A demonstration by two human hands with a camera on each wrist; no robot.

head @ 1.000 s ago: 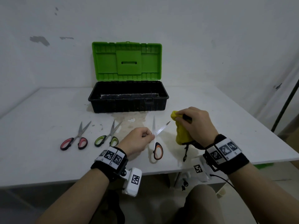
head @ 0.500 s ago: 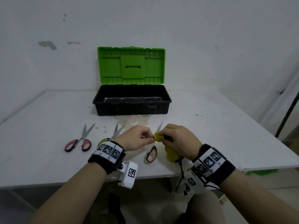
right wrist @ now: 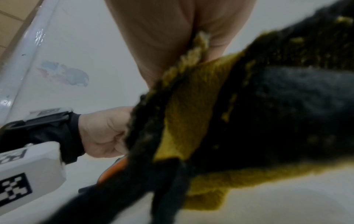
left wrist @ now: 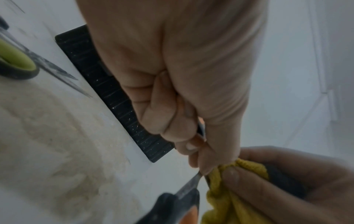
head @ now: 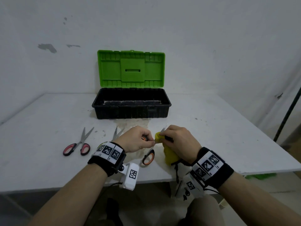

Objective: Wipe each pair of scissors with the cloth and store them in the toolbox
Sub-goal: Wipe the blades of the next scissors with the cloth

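The orange-handled scissors [head: 148,158] are pinched by the left hand [head: 136,138] above the table [head: 40,121], near the open toolbox [head: 131,110]. One blade is wrapped in the yellow cloth [head: 168,154], gripped by the right hand [head: 180,141].

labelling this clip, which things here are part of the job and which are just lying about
Part of the job:
orange scissors, held by left hand
cloth, gripped by right hand
red scissors
green scissors
toolbox, open

Just there:
table
black pole
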